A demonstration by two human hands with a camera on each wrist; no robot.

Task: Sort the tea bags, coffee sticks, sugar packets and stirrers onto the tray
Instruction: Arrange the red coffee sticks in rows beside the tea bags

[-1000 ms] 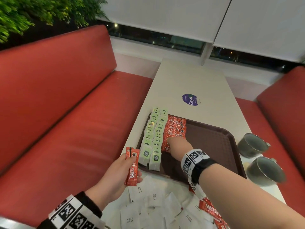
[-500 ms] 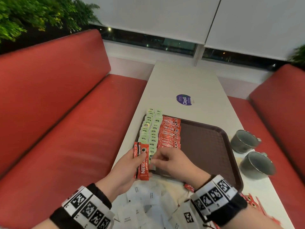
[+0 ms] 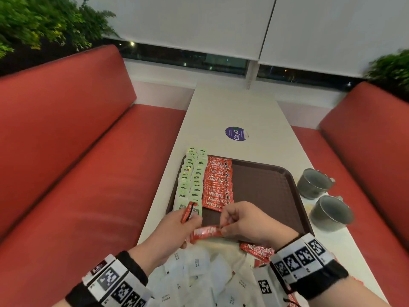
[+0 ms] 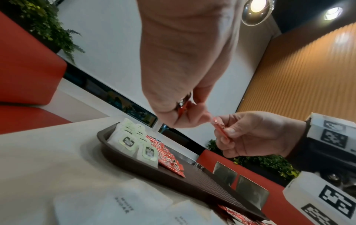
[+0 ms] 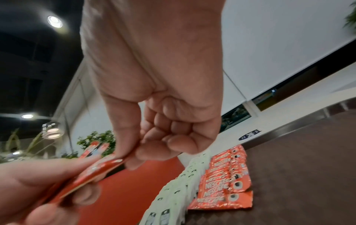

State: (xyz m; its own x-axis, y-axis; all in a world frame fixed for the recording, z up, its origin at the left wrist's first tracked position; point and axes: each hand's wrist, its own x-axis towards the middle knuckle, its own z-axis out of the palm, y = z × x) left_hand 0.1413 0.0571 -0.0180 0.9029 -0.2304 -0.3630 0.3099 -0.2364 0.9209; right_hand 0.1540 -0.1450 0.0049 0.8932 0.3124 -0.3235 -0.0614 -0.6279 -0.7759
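Observation:
A brown tray (image 3: 265,185) holds two columns of green tea bags (image 3: 192,180) along its left side and a row of red coffee sticks (image 3: 219,185) beside them. At the tray's near left corner my left hand (image 3: 174,231) grips a few red coffee sticks (image 3: 188,214). My right hand (image 3: 247,222) pinches the right end of one coffee stick (image 3: 205,232), which lies sideways between both hands. The right wrist view shows that stick (image 5: 100,169) under my right thumb. White sugar packets (image 3: 199,273) are piled on the table below my hands. No stirrers are in view.
Two grey cups (image 3: 314,182) (image 3: 332,213) stand on the table right of the tray. Loose coffee sticks (image 3: 256,250) lie at the tray's near edge. The tray's right half (image 3: 270,196) is bare. Red benches (image 3: 66,173) flank the white table (image 3: 232,111).
My right hand came back from the coffee row on the tray to my left hand. It now pinches one stick, turned sideways from the bundle.

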